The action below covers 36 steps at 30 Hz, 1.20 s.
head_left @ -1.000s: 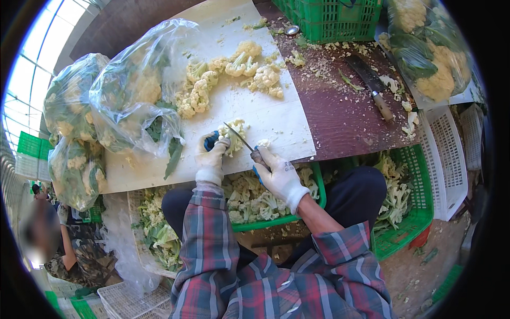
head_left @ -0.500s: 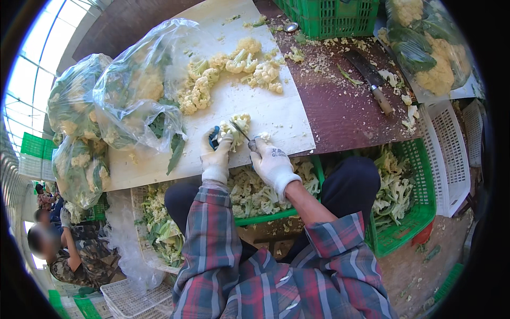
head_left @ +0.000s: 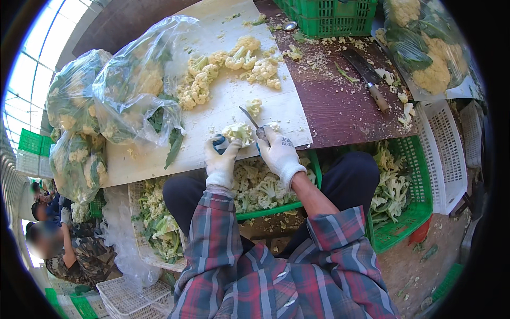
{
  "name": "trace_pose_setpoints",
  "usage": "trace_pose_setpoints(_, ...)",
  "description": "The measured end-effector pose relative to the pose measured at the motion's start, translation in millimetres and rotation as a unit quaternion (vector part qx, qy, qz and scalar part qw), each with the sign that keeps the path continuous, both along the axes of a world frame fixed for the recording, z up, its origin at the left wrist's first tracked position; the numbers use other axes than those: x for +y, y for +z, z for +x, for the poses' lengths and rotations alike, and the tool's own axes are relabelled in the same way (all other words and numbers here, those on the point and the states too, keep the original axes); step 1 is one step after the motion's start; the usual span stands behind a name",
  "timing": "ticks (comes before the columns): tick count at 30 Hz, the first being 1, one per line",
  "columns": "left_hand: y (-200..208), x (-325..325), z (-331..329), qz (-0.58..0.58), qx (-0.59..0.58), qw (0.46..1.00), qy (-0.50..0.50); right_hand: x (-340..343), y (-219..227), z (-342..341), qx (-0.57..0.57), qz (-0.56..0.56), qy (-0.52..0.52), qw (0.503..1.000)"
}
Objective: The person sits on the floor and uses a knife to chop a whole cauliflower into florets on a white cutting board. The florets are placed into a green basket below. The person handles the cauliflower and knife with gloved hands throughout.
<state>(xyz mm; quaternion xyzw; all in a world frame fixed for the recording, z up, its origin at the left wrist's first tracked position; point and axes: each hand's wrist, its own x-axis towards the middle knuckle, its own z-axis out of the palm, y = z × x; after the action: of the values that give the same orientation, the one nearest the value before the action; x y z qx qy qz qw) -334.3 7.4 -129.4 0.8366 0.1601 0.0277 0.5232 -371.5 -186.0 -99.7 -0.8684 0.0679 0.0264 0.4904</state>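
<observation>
My left hand (head_left: 221, 159), in a white glove with blue on the fingers, grips a piece of cauliflower (head_left: 238, 133) over the near edge of the white board (head_left: 287, 119). Closed round the handle of a small curved knife (head_left: 249, 116) is my right hand (head_left: 279, 152), gloved too. Its blade points up and left, apart from the held piece. One loose floret (head_left: 254, 107) lies just beyond the blade tip. Farther back, several cut florets (head_left: 199, 87) form a curved heap on the board.
Bagged cauliflowers (head_left: 133, 80) crowd the board's left side. A cleaver (head_left: 366, 74) lies on the dark red tabletop (head_left: 334, 114), near a green crate (head_left: 334, 21). Below the table edge, a green basket (head_left: 425, 175) and a white crate (head_left: 141, 234) hold trimmings. Other people sit at far left.
A floret now lies separate on the board beyond the knife. My left hand has drawn the remaining piece nearer, and the blade has come away from it as my right hand moved slightly right.
</observation>
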Motion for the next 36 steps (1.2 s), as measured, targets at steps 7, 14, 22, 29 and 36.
trace_pose_setpoints(7, -3, 7, 15, -0.219, 0.019, 0.971, -0.094, 11, -2, -39, -0.132, 0.034, -0.031, 0.99)
trace_pose_setpoints(14, -18, -3, 6, -0.273, -0.078, 0.958, -0.039, 20, -3, -53, -0.112, 0.034, 0.001, 0.993)
trace_pose_setpoints(22, -24, -9, 6, -0.316, -0.076, 0.945, 0.016, 18, -12, -48, -0.077, -0.002, 0.017, 0.997)
trace_pose_setpoints(29, -35, -8, 8, -0.305, -0.107, 0.946, 0.009, 22, -21, -33, 0.016, -0.05, 0.038, 0.998)
trace_pose_setpoints(36, -45, 26, 8, -0.228, -0.098, 0.969, 0.009, -2, 18, -54, -0.052, 0.075, 0.014, 0.996)
